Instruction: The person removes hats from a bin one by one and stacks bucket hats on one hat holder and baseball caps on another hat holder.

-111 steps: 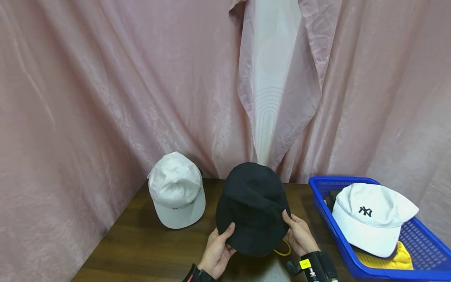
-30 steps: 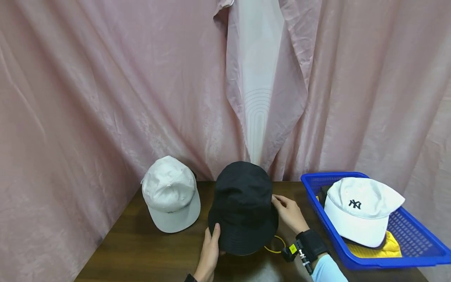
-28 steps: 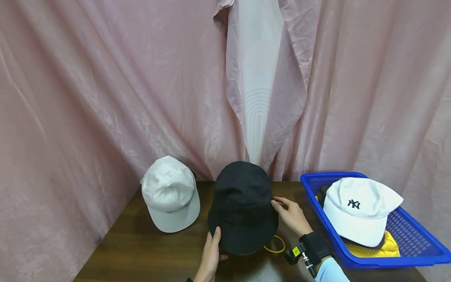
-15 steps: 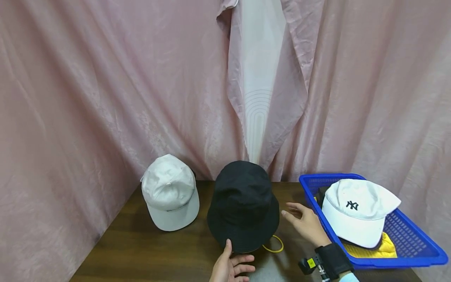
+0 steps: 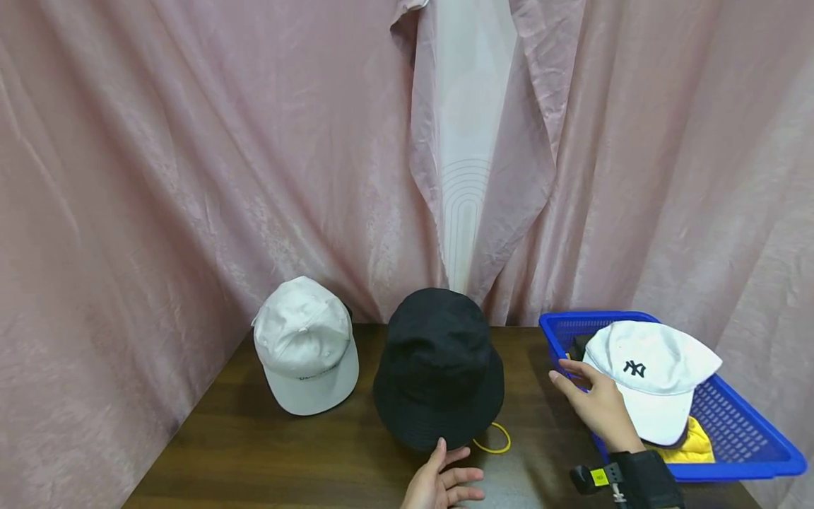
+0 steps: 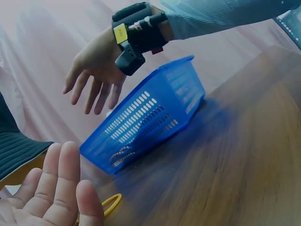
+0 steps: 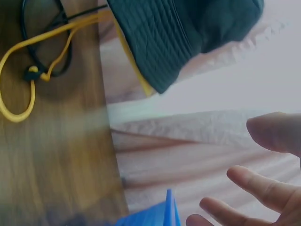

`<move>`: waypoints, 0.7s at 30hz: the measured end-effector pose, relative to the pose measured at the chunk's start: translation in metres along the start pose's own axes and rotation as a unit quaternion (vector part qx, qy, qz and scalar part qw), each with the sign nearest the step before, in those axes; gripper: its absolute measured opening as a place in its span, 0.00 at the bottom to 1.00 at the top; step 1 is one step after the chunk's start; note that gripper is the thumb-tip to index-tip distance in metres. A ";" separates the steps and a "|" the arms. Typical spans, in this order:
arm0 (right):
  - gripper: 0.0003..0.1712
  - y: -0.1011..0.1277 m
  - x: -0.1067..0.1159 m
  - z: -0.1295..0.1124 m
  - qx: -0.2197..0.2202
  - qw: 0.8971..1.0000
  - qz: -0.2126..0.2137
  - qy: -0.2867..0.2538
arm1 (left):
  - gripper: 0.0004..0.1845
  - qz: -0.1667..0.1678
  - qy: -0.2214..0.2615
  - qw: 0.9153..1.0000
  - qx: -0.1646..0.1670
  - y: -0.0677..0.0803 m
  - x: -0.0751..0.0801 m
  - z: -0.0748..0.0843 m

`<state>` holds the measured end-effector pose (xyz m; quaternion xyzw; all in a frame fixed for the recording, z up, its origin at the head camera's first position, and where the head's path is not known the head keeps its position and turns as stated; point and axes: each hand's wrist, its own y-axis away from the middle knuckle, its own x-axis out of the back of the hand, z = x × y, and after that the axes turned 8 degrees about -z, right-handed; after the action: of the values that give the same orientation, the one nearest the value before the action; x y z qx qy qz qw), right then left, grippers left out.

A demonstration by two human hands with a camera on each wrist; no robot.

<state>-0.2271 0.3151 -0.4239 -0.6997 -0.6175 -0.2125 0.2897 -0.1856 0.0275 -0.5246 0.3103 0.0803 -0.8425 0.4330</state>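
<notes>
A black bucket hat (image 5: 439,367) with a yellow cord (image 5: 492,442) stands on the dark wooden table (image 5: 267,452), crown up. My left hand (image 5: 445,481) hovers just in front of its brim, fingers relaxed and holding nothing; its fingers (image 6: 51,188) show in the left wrist view. My right hand (image 5: 594,403) is over the near left rim of the blue basket (image 5: 750,459), fingers spread, beside a white cap with a dark logo (image 5: 649,375). The right wrist view shows the hat's brim (image 7: 160,42), the cord (image 7: 28,70) and bare fingertips (image 7: 263,188).
A second white cap (image 5: 305,343) lies on the table to the left of the black hat. Something yellow (image 5: 689,445) sits under the cap in the basket. Pink curtains (image 5: 191,177) hang close behind and to both sides of the table.
Both hands have let go of the black hat, which now stands alone. The left hand drew back toward me; the right hand moved right to the basket's edge.
</notes>
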 end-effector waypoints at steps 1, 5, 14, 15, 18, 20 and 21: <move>0.32 0.002 0.003 0.002 -0.005 1.000 0.006 0.001 | 0.40 0.000 0.003 1.000 -0.002 -0.001 -0.002 -0.001; 0.31 0.007 0.010 0.015 -0.024 0.999 0.035 0.000 | 0.36 -0.001 0.008 1.000 -0.009 -0.005 -0.007 -0.005; 0.35 0.017 0.022 0.038 -0.095 0.994 0.052 0.013 | 0.27 -0.003 0.011 1.000 -0.014 -0.015 -0.019 -0.011; 0.36 0.017 0.024 0.040 -0.104 0.993 0.052 0.012 | 0.26 -0.003 0.009 1.000 -0.016 -0.017 -0.021 -0.012; 0.39 0.018 0.032 0.045 -0.133 0.990 0.053 -0.004 | 0.22 0.000 0.002 1.000 -0.023 -0.021 -0.026 -0.012; 0.40 0.019 0.037 0.048 -0.149 0.987 0.059 -0.013 | 0.19 0.002 -0.003 1.000 -0.030 -0.025 -0.029 -0.013; 0.40 0.019 0.038 0.049 -0.154 0.986 0.061 -0.018 | 0.17 0.003 -0.005 0.999 -0.033 -0.026 -0.030 -0.014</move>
<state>-0.2060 0.3752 -0.4379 -0.7761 -0.5387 -0.2743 0.1798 -0.1867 0.0693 -0.5210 0.2920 0.1050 -0.8396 0.4460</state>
